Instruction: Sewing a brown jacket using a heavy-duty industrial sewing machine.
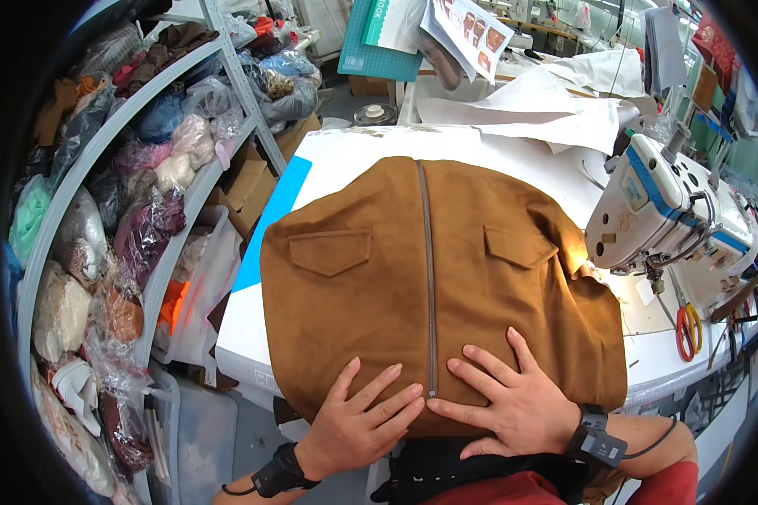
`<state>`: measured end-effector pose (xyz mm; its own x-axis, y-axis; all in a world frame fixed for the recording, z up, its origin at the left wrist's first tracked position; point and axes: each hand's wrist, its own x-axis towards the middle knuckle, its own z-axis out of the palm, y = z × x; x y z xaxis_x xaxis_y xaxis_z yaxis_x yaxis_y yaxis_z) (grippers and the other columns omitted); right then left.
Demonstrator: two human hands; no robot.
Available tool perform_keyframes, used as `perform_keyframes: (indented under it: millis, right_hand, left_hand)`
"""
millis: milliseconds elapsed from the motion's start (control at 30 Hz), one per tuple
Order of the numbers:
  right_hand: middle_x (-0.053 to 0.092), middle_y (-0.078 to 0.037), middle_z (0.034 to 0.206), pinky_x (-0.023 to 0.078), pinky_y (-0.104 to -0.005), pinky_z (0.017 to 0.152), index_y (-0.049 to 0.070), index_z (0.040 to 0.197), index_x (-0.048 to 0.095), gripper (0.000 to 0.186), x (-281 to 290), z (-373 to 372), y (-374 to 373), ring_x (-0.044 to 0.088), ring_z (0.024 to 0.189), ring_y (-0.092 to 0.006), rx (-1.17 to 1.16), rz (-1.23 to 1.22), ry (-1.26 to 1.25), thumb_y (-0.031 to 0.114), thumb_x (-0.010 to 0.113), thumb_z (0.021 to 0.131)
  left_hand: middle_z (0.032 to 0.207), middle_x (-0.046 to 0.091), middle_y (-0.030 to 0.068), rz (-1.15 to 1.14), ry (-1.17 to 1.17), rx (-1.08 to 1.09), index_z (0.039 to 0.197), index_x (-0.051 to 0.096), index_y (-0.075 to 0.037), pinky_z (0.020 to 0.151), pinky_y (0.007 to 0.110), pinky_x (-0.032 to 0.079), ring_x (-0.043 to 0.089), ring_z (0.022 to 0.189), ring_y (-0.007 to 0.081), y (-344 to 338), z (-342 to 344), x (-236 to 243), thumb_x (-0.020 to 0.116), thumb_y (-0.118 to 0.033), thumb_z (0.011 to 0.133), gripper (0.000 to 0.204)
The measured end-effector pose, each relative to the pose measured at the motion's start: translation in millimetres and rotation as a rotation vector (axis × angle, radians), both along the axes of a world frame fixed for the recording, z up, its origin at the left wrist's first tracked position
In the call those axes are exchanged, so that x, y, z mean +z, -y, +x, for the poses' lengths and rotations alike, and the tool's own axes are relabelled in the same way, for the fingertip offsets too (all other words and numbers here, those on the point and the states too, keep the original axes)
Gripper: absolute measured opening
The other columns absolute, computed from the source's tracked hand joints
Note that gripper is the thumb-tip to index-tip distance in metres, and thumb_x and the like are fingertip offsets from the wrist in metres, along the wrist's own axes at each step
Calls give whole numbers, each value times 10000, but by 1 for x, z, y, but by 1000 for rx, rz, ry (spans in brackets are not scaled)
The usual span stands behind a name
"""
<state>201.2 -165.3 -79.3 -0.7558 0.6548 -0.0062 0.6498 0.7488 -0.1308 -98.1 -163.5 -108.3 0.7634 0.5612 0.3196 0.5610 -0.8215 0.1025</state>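
Note:
A brown garment front (354,320) with two flap pockets (328,250) and a zipper (426,278) down its middle is spread over the white table (303,147). My left hand (358,421) rests on its lower left part, fingers apart. Just right of the zipper's lower end, my right hand (505,404) lies with fingers spread on the fabric. Both hands appear to hold nothing, and each wrist has a black strapped device. The garment's lower edge near me is partly hidden by my hands.
A white sewing machine (644,202) stands at the right, with scissors (688,331) beside it. Metal shelves (114,114) of bagged fabrics and a plastic bin (210,421) line the left. Paper sheets (531,109), a green cutting mat (354,50) and cardboard (253,189) are behind.

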Motion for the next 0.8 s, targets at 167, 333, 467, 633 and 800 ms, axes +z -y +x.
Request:
perform_keyframes:
  millis: [167,333,467,633,800]
  right_hand:
    - [398,-112,1653,218,-762,1193,472,1612,374,770,0,2,0,337,1556,-344,41,18,46,724,590,917]
    - [388,-135,1659,204,-756,1201,460,1598,404,779,-2,5,5,304,1573,-361,30,31,25,716,618,893]
    - [359,-181,1673,219,-733,1204,420,1594,429,767,-6,5,6,298,1574,-378,72,45,-44,672,642,901]
    - [368,-196,1663,237,-660,1232,294,1639,382,813,-13,12,6,302,1575,-361,88,40,-167,607,654,939]
    - [383,-159,1664,242,-620,1248,216,1602,443,833,-10,24,11,322,1568,-330,8,49,-153,609,691,911]
  left_hand:
    - [1482,609,13,0,-2,24,1350,675,-160,1156,669,351,534,1434,302,2,2,0,745,-256,896,470]
    - [1468,613,64,-36,35,18,1354,671,-133,1201,697,257,511,1438,353,5,8,-6,719,-304,916,473]
    - [1447,606,96,-51,9,80,1353,676,-118,1187,727,238,512,1417,390,17,12,0,718,-318,908,489]
    - [1444,608,103,-70,60,59,1312,704,-136,1192,739,212,501,1427,403,16,12,1,747,-287,884,455]
    - [1498,589,78,-62,62,33,1322,688,-176,1178,745,234,498,1444,377,17,9,0,808,-262,855,490]
